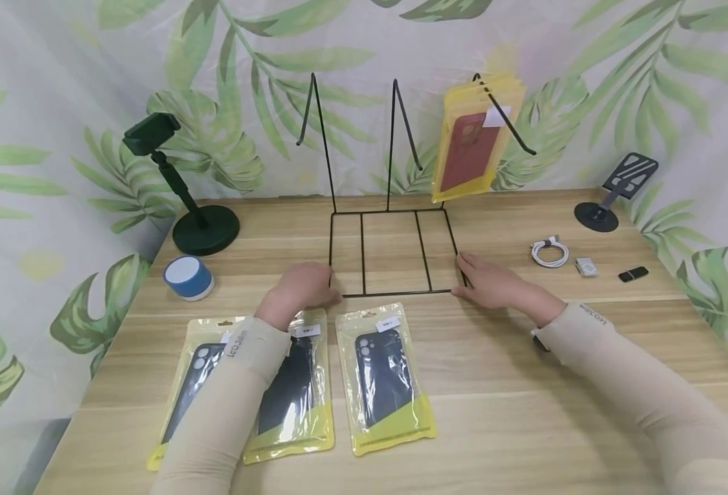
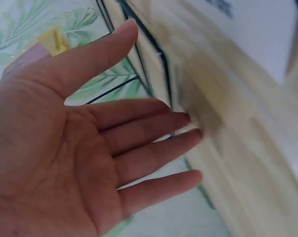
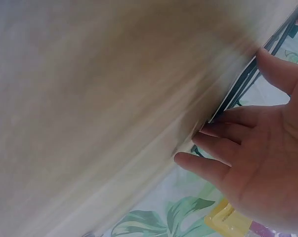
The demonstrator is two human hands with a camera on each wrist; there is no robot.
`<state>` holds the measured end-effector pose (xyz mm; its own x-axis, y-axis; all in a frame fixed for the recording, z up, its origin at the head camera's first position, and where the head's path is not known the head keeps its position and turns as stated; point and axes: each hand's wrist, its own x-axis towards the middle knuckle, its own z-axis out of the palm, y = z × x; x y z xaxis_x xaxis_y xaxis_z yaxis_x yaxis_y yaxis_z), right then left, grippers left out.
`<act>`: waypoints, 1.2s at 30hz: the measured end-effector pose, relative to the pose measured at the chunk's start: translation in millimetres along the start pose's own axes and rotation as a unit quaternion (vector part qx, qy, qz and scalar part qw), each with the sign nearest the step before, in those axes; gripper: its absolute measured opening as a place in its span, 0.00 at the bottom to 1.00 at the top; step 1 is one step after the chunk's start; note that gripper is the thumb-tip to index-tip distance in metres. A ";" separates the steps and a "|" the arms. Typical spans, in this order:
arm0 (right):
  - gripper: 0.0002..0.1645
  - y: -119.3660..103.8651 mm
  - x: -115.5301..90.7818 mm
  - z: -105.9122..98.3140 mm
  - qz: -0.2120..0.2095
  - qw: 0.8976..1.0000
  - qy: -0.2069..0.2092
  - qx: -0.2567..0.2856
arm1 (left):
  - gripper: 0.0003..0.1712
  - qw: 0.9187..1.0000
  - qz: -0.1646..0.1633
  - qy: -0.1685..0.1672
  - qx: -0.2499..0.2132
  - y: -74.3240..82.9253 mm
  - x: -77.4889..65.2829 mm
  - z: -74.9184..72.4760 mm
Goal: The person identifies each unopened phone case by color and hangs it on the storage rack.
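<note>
A black wire display rack [image 1: 394,293] with three upright hooks stands at the back of the wooden table. My left hand [image 1: 302,285] is at its front left corner, fingers extended and thumb apart in the left wrist view. At the front right corner, my right hand [image 1: 493,282] touches the frame with fairly straight fingers. Several yellow-edged packs with a red phone case [image 1: 470,151] in front hang on the right hook; the other two hooks are bare. Nearer me lie three packaged dark phone cases: a right one [image 1: 385,371], a middle one [image 1: 302,385] and a left one [image 1: 193,371], the latter two partly under my left arm.
Left of the rack are a dark green phone stand [image 1: 205,230] and a blue-and-white round object [image 1: 187,275]. To the right are a coiled white cable [image 1: 549,261], a small silver device [image 1: 585,267], a black stick [image 1: 633,274] and a folding stand [image 1: 596,216].
</note>
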<state>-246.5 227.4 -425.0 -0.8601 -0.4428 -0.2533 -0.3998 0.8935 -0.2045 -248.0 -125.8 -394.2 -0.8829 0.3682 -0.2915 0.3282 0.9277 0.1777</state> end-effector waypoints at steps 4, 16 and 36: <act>0.46 0.5 -1.6 0.2 0.001 1.000 0.001 0.002 | 0.16 1.000 0.008 -0.008 -0.005 6.5 -8.9 0.2; 0.46 1.9 -2.8 1.3 0.014 1.000 -0.002 0.006 | 0.10 0.994 0.098 -0.050 -0.026 31.7 -10.4 17.6; 0.47 3.5 1.1 6.6 0.007 1.000 0.009 0.008 | 0.08 0.983 0.139 0.058 -0.103 32.7 -20.8 -9.7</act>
<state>-246.7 229.5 -432.2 -0.8710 -0.4289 -0.2395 -0.3827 0.8982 -0.2165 -222.1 -103.7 -373.2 -0.8051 0.5849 -0.0986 0.4972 0.7561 0.4256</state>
